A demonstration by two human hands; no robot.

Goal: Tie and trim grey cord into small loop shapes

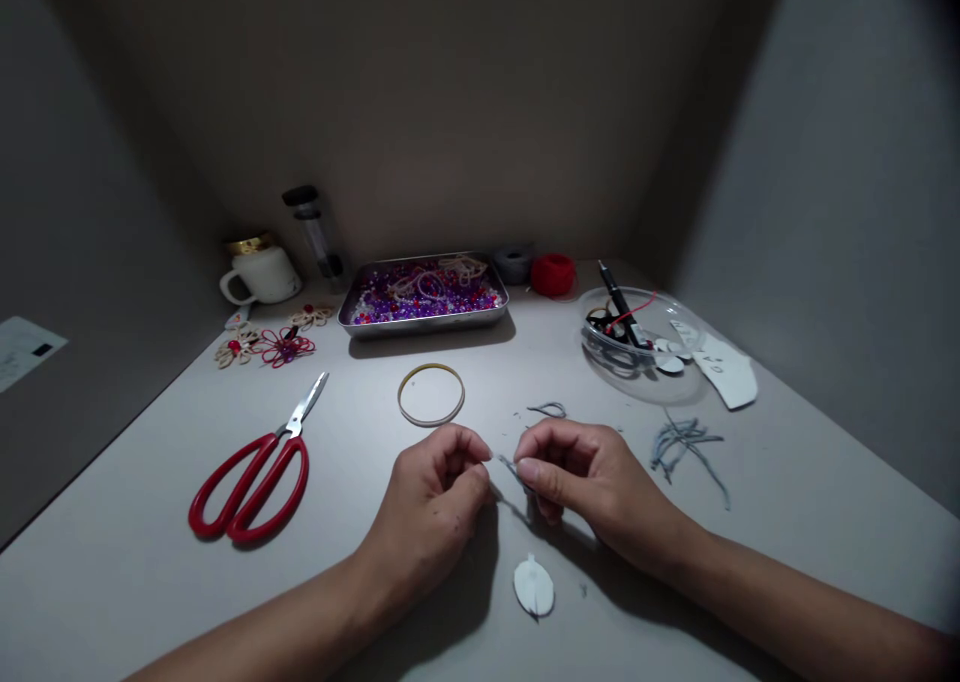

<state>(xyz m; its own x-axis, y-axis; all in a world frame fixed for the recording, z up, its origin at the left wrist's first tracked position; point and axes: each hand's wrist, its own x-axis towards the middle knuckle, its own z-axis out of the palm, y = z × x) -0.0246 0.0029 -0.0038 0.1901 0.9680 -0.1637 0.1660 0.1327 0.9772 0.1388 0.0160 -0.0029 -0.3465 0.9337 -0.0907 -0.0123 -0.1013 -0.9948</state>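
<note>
Dim grey tabletop point(135, 562), lit at centre. Both my left hand point(435, 492) and right hand point(581, 477) have fingers pinched shut on a short grey thread point(508, 464), stretched between them for control (white oval piece point(533, 586) lies just below). Red scissors point(251, 472) rest within left reach.

Faint marks on the white paper cutout point(724, 370) are too blurred to read.

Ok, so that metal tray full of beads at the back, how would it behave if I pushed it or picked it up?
The metal tray sits flat and low, so it would probably slide rather than tip. The beads fill it loosely, so it likely feels heavy for its size, and tilting it could send them rolling out over the shallow rim.
</note>
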